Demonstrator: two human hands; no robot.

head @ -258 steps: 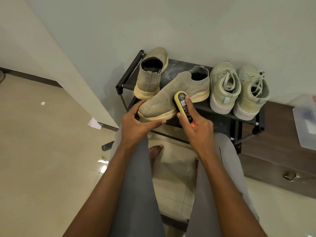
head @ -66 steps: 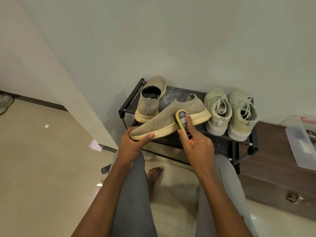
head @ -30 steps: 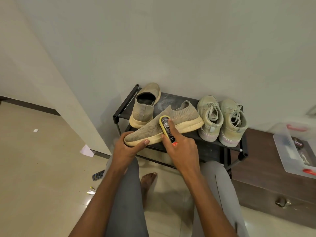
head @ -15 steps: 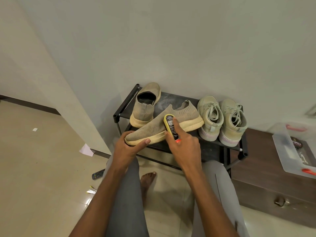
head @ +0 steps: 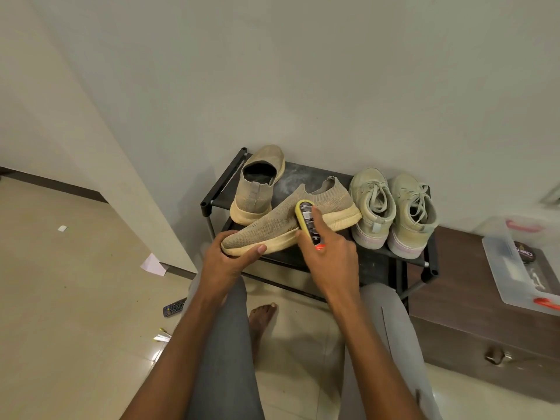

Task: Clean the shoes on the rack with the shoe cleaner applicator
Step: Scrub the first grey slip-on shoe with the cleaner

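I see a black rack against the wall, a second knit shoe and a laced pair on it, a clear box to its right. The beige knit shoe lies tilted at the rack's front, its toe clamped in my left hand. My right hand grips the yellow applicator against the shoe's side.

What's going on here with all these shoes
A person is cleaning shoes at a low black rack against the wall. Their left hand grips the toe of a tan knit slip-on shoe, tilted on its side, while the right hand holds a yellow shoe cleaner applicator against its side. The matching slip-on stands behind it, and a pair of pale lace-up sneakers sits to the right, untouched at this moment.
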